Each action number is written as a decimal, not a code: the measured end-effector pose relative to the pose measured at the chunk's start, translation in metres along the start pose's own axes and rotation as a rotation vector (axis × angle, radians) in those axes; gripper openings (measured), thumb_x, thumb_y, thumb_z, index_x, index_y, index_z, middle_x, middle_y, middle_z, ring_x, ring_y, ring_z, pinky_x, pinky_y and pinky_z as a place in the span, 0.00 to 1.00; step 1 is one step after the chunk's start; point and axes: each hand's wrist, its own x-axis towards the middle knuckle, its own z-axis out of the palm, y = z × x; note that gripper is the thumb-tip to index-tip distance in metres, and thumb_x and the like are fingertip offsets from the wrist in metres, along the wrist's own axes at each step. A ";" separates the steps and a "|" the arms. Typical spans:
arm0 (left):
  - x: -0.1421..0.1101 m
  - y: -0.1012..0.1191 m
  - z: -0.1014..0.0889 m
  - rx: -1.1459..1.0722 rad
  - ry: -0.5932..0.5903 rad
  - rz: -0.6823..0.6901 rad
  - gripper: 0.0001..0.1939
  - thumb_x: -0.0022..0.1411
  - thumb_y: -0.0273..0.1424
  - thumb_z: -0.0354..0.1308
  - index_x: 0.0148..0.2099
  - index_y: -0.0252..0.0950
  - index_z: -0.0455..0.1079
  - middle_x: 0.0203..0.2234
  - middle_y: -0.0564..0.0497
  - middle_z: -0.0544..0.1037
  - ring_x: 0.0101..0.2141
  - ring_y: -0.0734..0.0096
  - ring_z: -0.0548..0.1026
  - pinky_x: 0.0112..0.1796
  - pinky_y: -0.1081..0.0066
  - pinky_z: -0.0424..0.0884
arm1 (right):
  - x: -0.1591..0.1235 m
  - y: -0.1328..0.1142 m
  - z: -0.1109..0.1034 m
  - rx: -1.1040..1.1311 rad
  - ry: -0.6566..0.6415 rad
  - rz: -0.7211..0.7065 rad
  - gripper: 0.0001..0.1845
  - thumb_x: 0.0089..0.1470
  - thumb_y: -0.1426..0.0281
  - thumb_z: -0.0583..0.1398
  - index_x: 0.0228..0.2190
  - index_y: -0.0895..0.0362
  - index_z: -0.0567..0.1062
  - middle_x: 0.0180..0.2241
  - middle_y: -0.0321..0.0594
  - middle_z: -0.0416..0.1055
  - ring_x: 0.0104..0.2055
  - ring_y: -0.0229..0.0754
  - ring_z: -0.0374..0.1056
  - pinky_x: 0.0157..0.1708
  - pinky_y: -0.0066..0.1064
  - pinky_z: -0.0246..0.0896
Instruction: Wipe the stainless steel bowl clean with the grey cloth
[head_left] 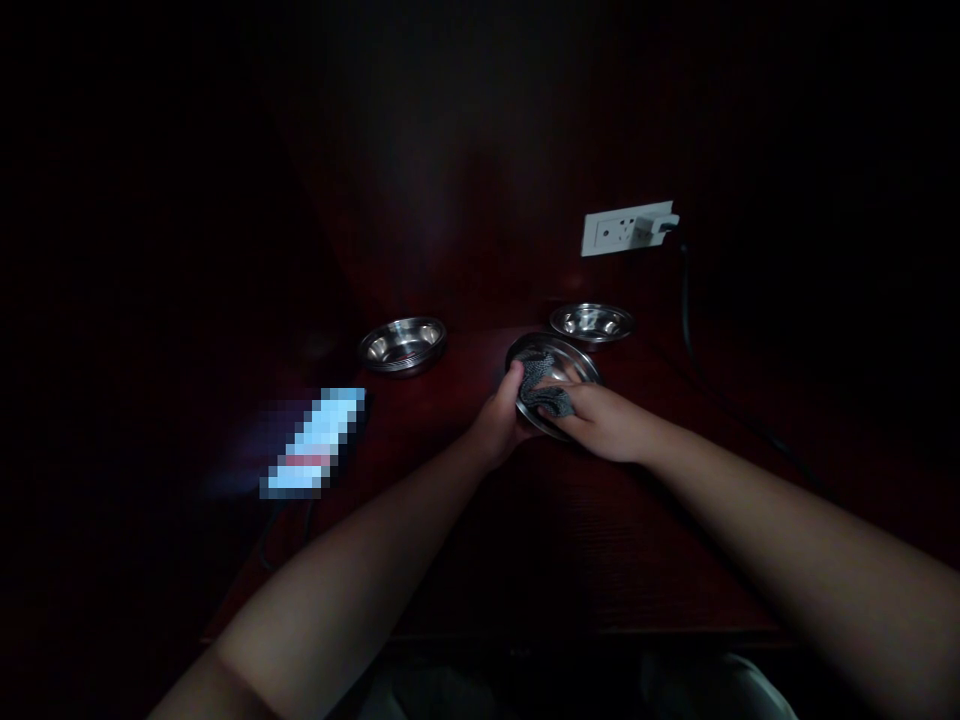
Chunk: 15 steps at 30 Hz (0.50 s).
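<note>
A shiny metal bowl (574,362) is tilted above the dark red table, its inside facing me. My left hand (501,420) grips the bowl's left rim, thumb over the edge and the other fingers hidden behind. Inside the bowl, my right hand (604,418) presses a grey cloth (536,380) against the metal; most of its fingertips are hidden by the cloth and the hand itself. Behind the held bowl, to the right, stands another metal bowl (592,322). Farther left sits a stack of metal bowls (403,345).
A blurred-out lit screen (319,440) lies at the left of the table (525,560). On the back panel is a white wall socket (626,230) with a plug in it. Its black cable (686,310) hangs down and runs along the right side. The surroundings are very dark.
</note>
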 end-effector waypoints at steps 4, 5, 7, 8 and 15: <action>-0.001 0.001 0.000 0.003 -0.007 0.002 0.30 0.65 0.51 0.47 0.53 0.32 0.71 0.51 0.37 0.75 0.54 0.48 0.71 0.53 0.48 0.67 | 0.000 0.000 0.000 0.005 0.001 -0.007 0.11 0.62 0.69 0.52 0.38 0.59 0.73 0.41 0.46 0.74 0.44 0.47 0.68 0.50 0.43 0.61; -0.001 0.001 0.000 0.003 -0.010 0.004 0.30 0.65 0.51 0.47 0.53 0.32 0.71 0.51 0.37 0.75 0.54 0.49 0.71 0.53 0.49 0.66 | 0.000 0.001 0.000 0.007 0.002 -0.010 0.11 0.62 0.69 0.52 0.37 0.58 0.73 0.41 0.46 0.74 0.44 0.47 0.68 0.50 0.43 0.61; -0.001 0.001 0.000 0.003 -0.013 0.003 0.29 0.65 0.51 0.47 0.53 0.33 0.71 0.51 0.38 0.75 0.54 0.49 0.71 0.53 0.49 0.66 | 0.000 0.001 0.001 0.010 0.004 -0.009 0.11 0.62 0.69 0.52 0.37 0.58 0.74 0.41 0.46 0.74 0.44 0.46 0.68 0.50 0.43 0.61; -0.001 0.000 0.000 0.002 -0.012 0.002 0.29 0.65 0.51 0.46 0.53 0.33 0.71 0.51 0.38 0.76 0.54 0.50 0.71 0.53 0.49 0.66 | 0.000 0.001 0.001 0.010 0.006 -0.008 0.11 0.61 0.69 0.52 0.37 0.58 0.73 0.41 0.46 0.74 0.44 0.46 0.68 0.51 0.43 0.61; -0.001 0.002 0.003 0.007 0.019 -0.014 0.29 0.66 0.50 0.44 0.52 0.33 0.71 0.51 0.38 0.76 0.53 0.50 0.72 0.53 0.49 0.67 | 0.000 0.000 0.000 0.003 -0.004 -0.016 0.10 0.62 0.69 0.51 0.35 0.58 0.72 0.39 0.45 0.74 0.43 0.45 0.68 0.50 0.41 0.60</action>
